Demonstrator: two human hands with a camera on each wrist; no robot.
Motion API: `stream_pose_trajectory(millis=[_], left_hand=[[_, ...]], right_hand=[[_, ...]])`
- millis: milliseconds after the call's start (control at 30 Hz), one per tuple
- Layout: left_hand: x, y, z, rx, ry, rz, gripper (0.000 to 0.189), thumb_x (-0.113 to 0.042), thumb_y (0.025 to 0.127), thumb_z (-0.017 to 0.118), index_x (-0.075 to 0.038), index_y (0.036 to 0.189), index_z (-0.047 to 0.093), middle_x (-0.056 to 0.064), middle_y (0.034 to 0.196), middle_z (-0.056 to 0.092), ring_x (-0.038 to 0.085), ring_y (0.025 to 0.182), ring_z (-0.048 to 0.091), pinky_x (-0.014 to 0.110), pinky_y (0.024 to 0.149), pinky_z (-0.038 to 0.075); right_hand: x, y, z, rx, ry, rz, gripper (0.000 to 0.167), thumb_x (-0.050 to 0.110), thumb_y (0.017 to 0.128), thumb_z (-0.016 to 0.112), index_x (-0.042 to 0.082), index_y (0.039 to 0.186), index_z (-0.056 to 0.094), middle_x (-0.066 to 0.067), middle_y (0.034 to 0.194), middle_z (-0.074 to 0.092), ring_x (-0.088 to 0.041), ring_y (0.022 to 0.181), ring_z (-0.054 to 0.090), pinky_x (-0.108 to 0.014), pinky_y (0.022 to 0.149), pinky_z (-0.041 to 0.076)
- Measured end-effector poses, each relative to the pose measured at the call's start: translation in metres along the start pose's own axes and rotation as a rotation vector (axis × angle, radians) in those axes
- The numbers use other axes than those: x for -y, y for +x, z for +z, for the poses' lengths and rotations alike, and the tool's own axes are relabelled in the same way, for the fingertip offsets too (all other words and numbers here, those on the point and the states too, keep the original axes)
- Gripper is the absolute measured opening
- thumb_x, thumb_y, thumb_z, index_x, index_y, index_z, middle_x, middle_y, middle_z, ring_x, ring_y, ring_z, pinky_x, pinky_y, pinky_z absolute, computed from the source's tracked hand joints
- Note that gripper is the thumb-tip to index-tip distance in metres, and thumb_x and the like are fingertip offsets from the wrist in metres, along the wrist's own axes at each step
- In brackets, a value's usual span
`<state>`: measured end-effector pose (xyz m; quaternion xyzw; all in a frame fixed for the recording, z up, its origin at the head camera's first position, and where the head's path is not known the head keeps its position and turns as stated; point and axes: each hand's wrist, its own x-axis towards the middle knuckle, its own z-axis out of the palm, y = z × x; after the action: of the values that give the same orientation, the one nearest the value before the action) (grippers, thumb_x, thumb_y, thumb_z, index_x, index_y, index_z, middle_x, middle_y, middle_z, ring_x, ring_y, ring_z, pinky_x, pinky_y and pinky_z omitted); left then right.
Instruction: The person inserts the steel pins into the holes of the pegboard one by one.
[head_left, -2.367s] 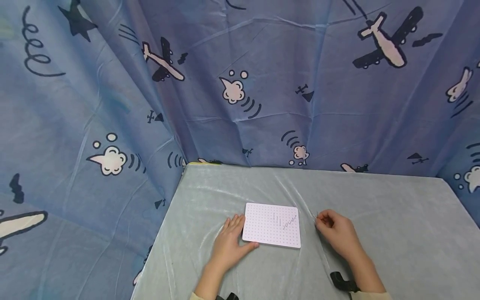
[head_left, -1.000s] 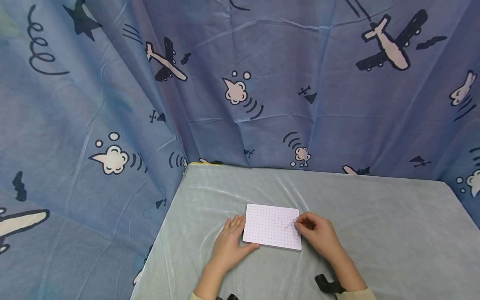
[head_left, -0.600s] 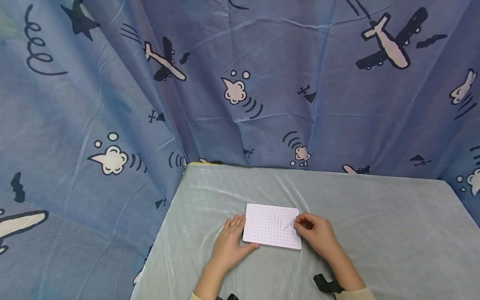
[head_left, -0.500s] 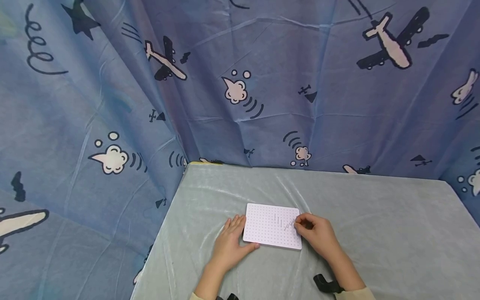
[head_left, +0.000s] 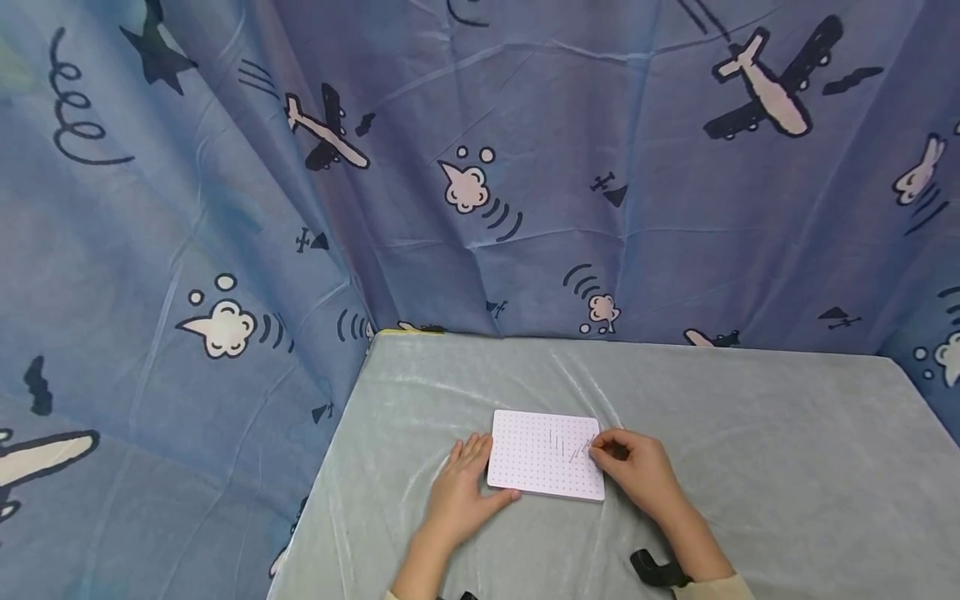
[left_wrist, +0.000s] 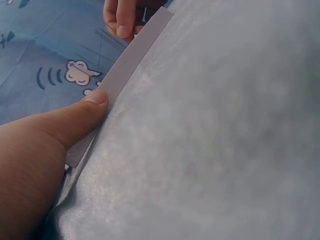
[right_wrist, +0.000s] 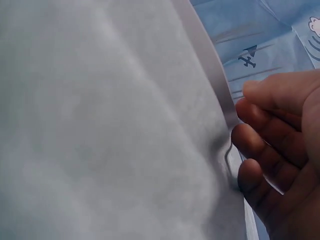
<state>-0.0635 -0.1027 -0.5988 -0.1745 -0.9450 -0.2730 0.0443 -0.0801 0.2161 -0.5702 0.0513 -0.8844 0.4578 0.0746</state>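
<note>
A white pegboard (head_left: 525,457) with rows of small dots lies on the cloth-covered table. Several thin dark pins (head_left: 557,442) stand in its right half, some upright and some leaning in this view. My left hand (head_left: 459,498) rests at the board's left side with fingers straight, its thumb against the front edge; the left wrist view shows that thumb touching the board's side wall (left_wrist: 134,59). At the right edge, my right hand (head_left: 642,472) pinches a thin pin between thumb and forefinger, mostly hidden by the fingertips. The other fingers (right_wrist: 250,140) curl loosely beside the board in the right wrist view.
Grey-green cloth (head_left: 750,450) covers the table, with shallow wrinkles around the board. A blue curtain (head_left: 525,108) printed with planes and clouds hangs behind and to the left. A black wrist mount (head_left: 658,570) sits on the right wrist.
The right hand, with the thin pin, has come left from the cloth beside the board to its right edge and stays there. The left hand and pegboard have kept their places.
</note>
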Motion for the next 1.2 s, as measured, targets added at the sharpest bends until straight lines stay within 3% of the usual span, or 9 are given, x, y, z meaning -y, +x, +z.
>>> stream_pose_trajectory(millis=[267,667,1200], left_hand=[[-0.002,0.000,0.000,0.017,-0.007,-0.018,0.104,-0.071,0.086,0.081,-0.005,0.161,0.054,0.008,0.165,0.052,0.025,0.158,0.041,0.044,0.136,0.024],[-0.004,0.000,0.001,-0.022,0.014,0.021,0.100,-0.068,0.086,0.082,-0.003,0.158,0.057,0.011,0.162,0.056,0.028,0.156,0.046,0.046,0.135,0.029],[-0.004,-0.002,0.000,0.010,-0.002,-0.005,0.101,-0.069,0.087,0.081,-0.005,0.160,0.054,0.008,0.165,0.052,0.024,0.158,0.042,0.042,0.136,0.024]], right_hand=[[-0.007,0.002,-0.013,-0.042,-0.011,0.024,0.017,0.001,0.087,0.089,0.009,0.098,0.079,0.004,0.077,0.065,-0.010,0.069,0.057,-0.022,0.058,0.049],[-0.023,0.000,-0.035,-0.098,-0.085,0.044,0.022,0.001,0.089,0.088,0.004,0.108,0.079,-0.002,0.092,0.075,-0.010,0.074,0.058,-0.021,0.062,0.049],[-0.033,-0.003,-0.042,-0.101,-0.193,0.103,0.015,0.002,0.091,0.084,0.001,0.104,0.078,-0.005,0.089,0.074,-0.017,0.076,0.061,-0.027,0.063,0.051]])
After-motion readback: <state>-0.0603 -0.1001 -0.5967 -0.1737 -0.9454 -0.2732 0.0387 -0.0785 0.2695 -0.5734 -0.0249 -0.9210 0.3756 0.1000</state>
